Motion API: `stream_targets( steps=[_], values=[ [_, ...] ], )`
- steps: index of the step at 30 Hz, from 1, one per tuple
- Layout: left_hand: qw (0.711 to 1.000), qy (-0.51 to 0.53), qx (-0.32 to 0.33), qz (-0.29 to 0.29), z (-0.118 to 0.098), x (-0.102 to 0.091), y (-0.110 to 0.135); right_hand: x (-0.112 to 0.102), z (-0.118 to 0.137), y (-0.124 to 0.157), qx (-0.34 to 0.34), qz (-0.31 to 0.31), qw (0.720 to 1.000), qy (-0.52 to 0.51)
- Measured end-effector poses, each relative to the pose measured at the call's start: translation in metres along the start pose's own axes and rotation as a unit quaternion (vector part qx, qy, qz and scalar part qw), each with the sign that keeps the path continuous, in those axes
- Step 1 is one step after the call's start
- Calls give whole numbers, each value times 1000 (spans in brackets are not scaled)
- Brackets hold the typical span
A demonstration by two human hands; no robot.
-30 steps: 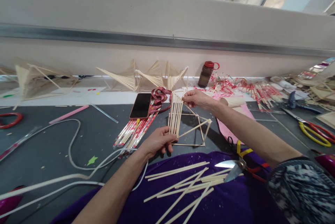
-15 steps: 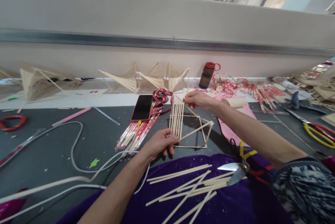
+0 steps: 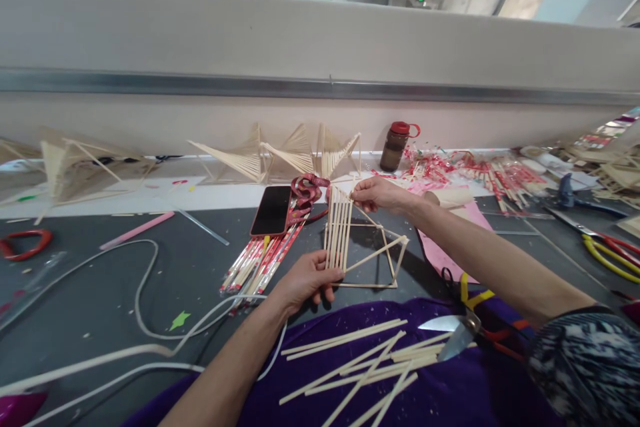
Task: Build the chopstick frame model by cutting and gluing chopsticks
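Between my hands a small wooden stick frame (image 3: 376, 255) stands on the dark table, with a row of thin sticks (image 3: 339, 230) laid side by side across its left part. My left hand (image 3: 309, 278) is closed on the near lower end of that row, thumb on top. At the far upper end, my right hand (image 3: 373, 194) pinches close to the sticks' tips; what exactly lies between its fingertips is too small to make out. Loose wooden sticks (image 3: 360, 374) lie on the purple cloth (image 3: 270, 387) in front of me, beside open scissors (image 3: 469, 322).
Left of the frame are a phone (image 3: 271, 210), a dark red strap (image 3: 306, 190) and wrapped chopsticks (image 3: 245, 270). A white cable (image 3: 150, 280) loops at left. Finished stick models (image 3: 290, 154) and a bottle (image 3: 394, 147) stand behind; pliers and more scissors (image 3: 607, 250) lie right.
The whole view has shifted slightly downward as the head tilts. Both hands keep nearly the same hold on the stick frame.
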State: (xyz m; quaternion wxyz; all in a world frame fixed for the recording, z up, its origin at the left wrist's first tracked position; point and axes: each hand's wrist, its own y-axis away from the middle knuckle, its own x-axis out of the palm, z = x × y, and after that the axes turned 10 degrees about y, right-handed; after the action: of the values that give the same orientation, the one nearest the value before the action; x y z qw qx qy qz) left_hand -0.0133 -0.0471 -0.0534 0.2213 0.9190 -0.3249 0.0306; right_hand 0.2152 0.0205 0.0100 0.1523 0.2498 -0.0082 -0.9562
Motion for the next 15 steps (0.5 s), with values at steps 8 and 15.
stream_targets(
  steps=[8,15],
  values=[
    [1000,5,9,2,1,0,0,2,-2,0,-1,-13,1000,-10],
    [1000,-4,3,-7,-3,2,1,2,-2,-1,0,-10,1000,-20]
  ],
)
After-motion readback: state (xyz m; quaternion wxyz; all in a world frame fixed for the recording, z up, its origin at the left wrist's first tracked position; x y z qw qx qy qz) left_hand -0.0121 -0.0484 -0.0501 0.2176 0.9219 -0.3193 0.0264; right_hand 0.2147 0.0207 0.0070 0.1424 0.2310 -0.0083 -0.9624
